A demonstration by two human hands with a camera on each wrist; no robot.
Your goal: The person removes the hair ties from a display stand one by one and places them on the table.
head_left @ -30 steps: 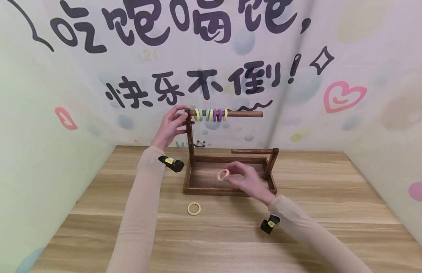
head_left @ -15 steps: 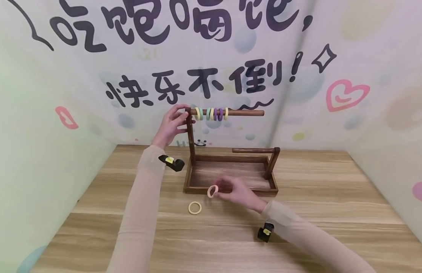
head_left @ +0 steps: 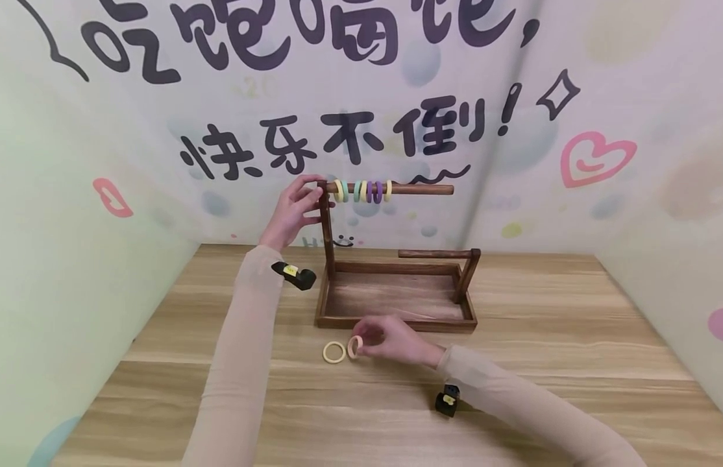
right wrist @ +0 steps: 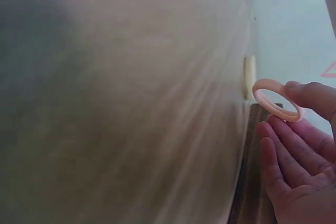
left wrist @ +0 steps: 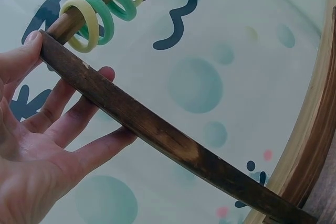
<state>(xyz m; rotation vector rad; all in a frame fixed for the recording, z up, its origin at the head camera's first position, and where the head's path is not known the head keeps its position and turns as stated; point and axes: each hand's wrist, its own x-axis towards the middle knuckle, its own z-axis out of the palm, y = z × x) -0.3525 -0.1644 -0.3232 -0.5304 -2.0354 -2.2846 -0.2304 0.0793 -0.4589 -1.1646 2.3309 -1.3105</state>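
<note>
1. Right hand (head_left: 398,342): thumb and fingertips pinch the peach ring (right wrist: 270,84) by its edge; the remaining fingers extend with a slight bend beneath it.
2. Peach ring: held tilted on edge in front of the tray, just beside the yellow ring (head_left: 334,361), which lies flat on the table (head_left: 361,421). Whether the peach ring touches the table cannot be told.
3. Left hand (head_left: 291,211): thumb laid against the top of the tall post (left wrist: 136,116), the other fingers spread and touching it from behind; it grips the post.
4. Change: one second ago the peach ring was over the tray; half a second ago it was at the tray's front rim. It has since come lower and nearer the yellow ring. The left hand has kept its hold.
5. Tray (head_left: 446,324): brown wood, rectangular, low-walled, its floor visible. The tall post rises at its left end, the short post (head_left: 466,279) at its right, bearing a low bar (head_left: 428,254).
6. Upper rod (head_left: 422,189): carries seven hanging rings (head_left: 357,192), in order from the post yellow, green, green, yellow, purple, purple, yellow.
7. Pose: left arm reaches forward and raised; right arm enters from the lower right, its hand low and pointing left.
</note>
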